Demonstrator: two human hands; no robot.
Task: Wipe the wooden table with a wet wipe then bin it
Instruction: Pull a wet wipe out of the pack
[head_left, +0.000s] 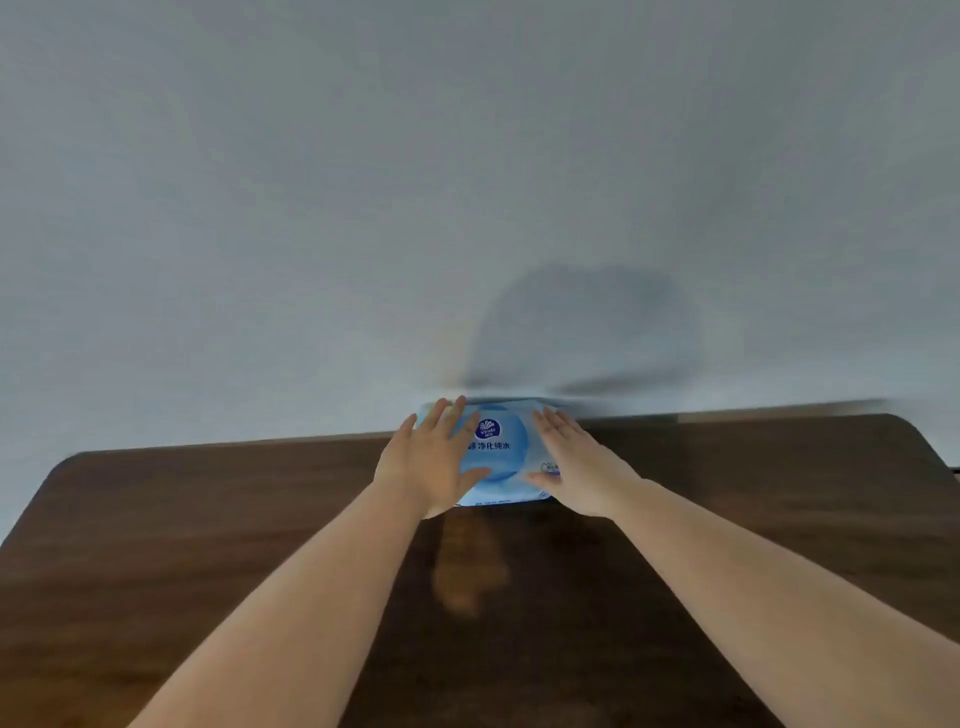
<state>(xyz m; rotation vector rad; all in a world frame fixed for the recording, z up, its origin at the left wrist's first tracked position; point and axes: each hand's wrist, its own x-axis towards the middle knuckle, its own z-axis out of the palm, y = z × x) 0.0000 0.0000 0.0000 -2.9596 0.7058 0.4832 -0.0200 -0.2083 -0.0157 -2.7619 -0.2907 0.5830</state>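
A plain pale grey-white wall (311, 182) is seen filling the upper half of the view, w/ a soft dark shadow (582, 327) cast on it at approx 12 o'clock from the pack. Below it, a dark brown wooden table w/ rounded far corners (208, 519) is spread across the lower half; its far edge is set against the wall. A lighter, orange-brown patch (462, 566) is seen on the tabletop at 6 o'clock from the pack, between the two forearms.

Two bare forearms are extended from the bottom corners toward centre. The left hand (431, 462) is laid on the pack's 9 o'clock side, fingers spread and flat, thumb across the front face; it is open, not clenched. The right hand (576, 467) is placed on the 3 o'clock side, fingers straight and together, palm against the pack; also open. Whether the pack is actually being pressed or lifted can't be told.

The light blue soft plastic wet-wipe pack w/ a round dark-blue logo and white characters (498, 457) is held between both hands at the table's far edge, approx centre, touching or just beside the wall. Its top edge is blurred. No loose wipe is seen drawn from it
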